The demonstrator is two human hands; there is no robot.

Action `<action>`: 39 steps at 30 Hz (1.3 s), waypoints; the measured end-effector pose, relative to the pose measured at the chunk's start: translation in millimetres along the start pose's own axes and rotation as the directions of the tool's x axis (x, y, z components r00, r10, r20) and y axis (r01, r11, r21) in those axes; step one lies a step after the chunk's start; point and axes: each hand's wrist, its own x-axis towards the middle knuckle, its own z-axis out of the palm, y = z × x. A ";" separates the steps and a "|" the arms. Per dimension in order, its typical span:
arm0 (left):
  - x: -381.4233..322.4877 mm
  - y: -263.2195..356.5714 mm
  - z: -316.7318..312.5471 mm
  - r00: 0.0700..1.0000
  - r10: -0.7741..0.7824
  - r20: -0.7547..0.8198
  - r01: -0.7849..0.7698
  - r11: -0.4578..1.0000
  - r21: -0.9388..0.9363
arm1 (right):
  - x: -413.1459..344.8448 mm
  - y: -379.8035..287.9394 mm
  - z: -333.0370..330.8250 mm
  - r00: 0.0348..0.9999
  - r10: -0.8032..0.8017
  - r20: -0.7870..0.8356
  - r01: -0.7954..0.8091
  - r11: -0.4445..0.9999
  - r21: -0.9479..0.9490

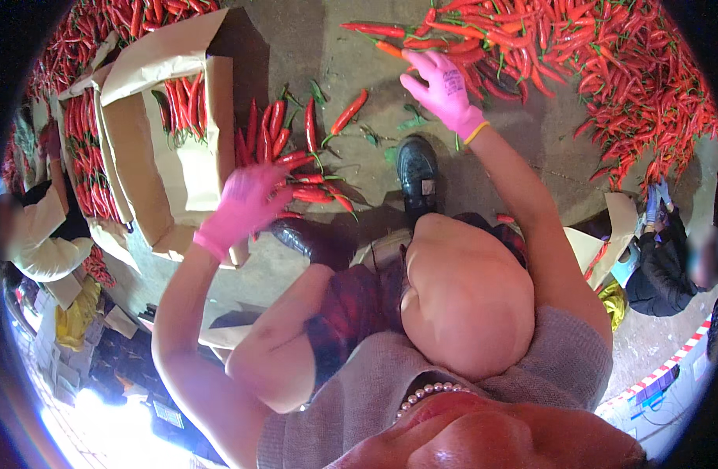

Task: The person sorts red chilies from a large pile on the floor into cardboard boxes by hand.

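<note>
My left hand (pixel 242 205), in a pink glove and blurred, hovers between an open cardboard box and a loose cluster of red chili peppers (pixel 312 190). Its fingers look spread, with no pepper visible in them. The cardboard box (pixel 139 170) has a row of red chilies (pixel 186 105) laid side by side at its far end. My right hand (pixel 444 91), also pink-gloved, reaches to the near edge of a large chili heap (pixel 529 35). Thumb and fingers are apart; the fingertips meet or overlap an orange-red chili (pixel 388 48), and contact is unclear.
Single chilies (pixel 348 111) and green leaf scraps (pixel 413 117) lie on the concrete floor. My black shoe (pixel 417 173) stands between the hands. A second box (pixel 89 158) is packed with chilies. One person (pixel 48 234) works at left, another (pixel 661 264) at right beside the heap.
</note>
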 end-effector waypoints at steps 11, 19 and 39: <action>155.1 25.0 105.7 0.982 -0.109 -0.155 0.143 0.962 0.232 | -10.4 -4.7 8.7 0.940 0.049 0.337 -0.039 0.999 -0.038; 270.5 49.9 13.9 0.903 -0.154 -0.401 0.124 0.987 -0.099 | -98.8 13.9 -33.5 0.899 0.138 0.416 -0.373 0.739 0.561; 125.6 -36.4 22.6 0.862 -0.505 0.040 0.311 0.465 -0.829 | 121.8 50.7 -84.0 0.955 0.269 -0.123 -0.265 0.963 0.048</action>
